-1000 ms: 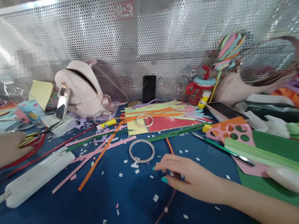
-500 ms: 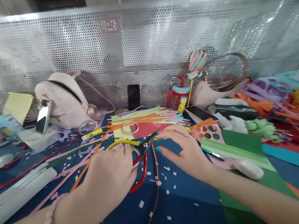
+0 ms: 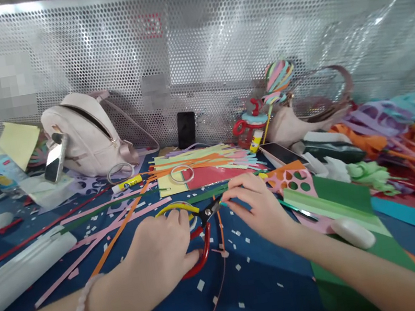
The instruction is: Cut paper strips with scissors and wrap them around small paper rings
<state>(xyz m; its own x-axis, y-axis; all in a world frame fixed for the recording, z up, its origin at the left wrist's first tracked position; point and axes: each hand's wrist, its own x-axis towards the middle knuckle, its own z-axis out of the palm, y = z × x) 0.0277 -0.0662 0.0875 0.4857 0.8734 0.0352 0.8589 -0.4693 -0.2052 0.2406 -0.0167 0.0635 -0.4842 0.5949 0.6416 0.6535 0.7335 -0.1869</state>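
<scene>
Blue tabletop (image 3: 255, 296) strewn with paper scraps, perforated metal screen (image 3: 212, 43) behind. Scissors (image 3: 197, 226) at centre: yellow and red loop handles, dark blades aimed right and slightly up, long axis near level. Left hand (image 3: 160, 253) clenched through handles. Right hand (image 3: 258, 208) pinching orange strip (image 3: 220, 222) at blade tips.

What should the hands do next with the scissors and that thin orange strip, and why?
Probably squeeze the handles shut: the left hand holds the red-and-yellow-handled scissors, blades seemingly parted around the thin orange paper strip, which the right hand pinches by the tips.
</scene>
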